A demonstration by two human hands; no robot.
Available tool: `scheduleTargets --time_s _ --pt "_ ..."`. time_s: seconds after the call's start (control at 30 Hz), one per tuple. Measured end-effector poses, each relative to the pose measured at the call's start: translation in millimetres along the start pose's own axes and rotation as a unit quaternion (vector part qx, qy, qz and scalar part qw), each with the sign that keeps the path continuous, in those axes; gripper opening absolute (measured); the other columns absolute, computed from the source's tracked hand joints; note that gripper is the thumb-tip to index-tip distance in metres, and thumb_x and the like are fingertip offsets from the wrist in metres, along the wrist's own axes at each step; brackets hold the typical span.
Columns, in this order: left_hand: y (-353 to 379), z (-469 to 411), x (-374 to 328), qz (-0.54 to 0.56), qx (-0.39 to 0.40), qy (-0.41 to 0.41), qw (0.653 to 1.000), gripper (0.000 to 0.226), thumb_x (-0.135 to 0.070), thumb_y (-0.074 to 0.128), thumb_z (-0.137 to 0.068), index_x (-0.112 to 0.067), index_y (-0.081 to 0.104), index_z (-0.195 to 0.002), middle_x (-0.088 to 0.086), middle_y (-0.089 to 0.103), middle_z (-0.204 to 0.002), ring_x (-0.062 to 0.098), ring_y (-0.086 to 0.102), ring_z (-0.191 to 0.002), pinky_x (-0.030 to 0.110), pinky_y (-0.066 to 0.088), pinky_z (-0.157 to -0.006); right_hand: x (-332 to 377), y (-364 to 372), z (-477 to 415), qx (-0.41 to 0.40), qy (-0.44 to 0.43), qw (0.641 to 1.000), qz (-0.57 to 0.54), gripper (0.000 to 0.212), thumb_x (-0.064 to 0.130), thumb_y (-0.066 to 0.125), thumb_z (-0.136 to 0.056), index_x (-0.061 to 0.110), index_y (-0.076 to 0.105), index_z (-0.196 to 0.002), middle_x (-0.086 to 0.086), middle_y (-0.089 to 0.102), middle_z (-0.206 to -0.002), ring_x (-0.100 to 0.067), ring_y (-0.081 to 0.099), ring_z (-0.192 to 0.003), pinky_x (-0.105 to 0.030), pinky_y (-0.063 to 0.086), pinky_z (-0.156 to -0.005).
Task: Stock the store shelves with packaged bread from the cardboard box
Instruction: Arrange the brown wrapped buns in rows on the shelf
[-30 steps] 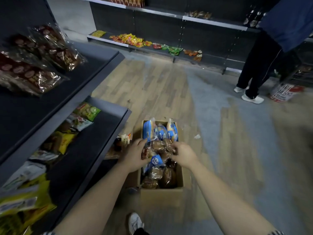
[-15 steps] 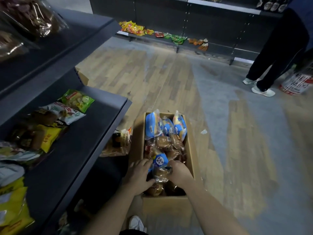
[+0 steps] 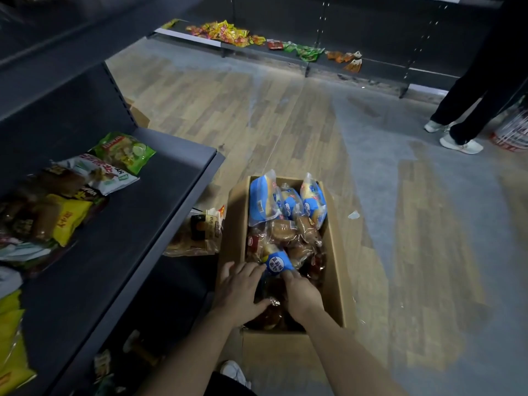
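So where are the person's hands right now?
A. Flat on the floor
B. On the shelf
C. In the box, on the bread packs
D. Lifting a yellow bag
C: the left hand and right hand both reach down into the box, on the bread packs at its near end.

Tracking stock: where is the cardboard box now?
Head view, lower centre: the cardboard box sits on the floor, just right of the lower shelf, packed with bread packages.
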State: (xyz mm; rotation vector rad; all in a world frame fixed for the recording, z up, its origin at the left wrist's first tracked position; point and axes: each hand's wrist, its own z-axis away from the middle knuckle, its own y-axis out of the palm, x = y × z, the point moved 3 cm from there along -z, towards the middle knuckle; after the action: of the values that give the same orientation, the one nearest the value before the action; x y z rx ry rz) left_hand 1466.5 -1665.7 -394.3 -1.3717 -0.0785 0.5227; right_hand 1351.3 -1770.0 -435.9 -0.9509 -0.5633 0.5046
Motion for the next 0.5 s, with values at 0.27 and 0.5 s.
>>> scheduleTargets --time_s 0.27,0.5 --pt "-21.9 2.5 -1.2 0.036 0.001 -0.006 0.999 0.077 -0.059 0.053 -0.089 -0.026 0.026 -0.152 -0.010 0.034 -0.152 0.008 0.029 -0.140 0.033 0.009 -0.116 -1.6 -38.0 1.3 -0.015 0.027 0.998 -0.059 0.036 0.006 0.054 -0.089 0.021 0.060 -0.121 -0.002 0.065 -0.112 -0.022 0.063 -0.097 -0.034 0.055 -0.081" --pt "-79.6 6.2 -12.1 0.064 -0.007 -0.003 0.998 0.079 -0.057 0.057 -0.087 -0.026 0.026 -0.152 -0.009 0.035 -0.152 0.010 0.030 -0.140 0.033 0.013 -0.116 2.5 -111.1 23.1 -0.053 0.022 0.993 -0.099 0.036 0.007 0.052 -0.084 0.020 0.064 -0.115 -0.004 0.067 -0.109 -0.027 0.064 -0.099 -0.038 0.054 -0.083"
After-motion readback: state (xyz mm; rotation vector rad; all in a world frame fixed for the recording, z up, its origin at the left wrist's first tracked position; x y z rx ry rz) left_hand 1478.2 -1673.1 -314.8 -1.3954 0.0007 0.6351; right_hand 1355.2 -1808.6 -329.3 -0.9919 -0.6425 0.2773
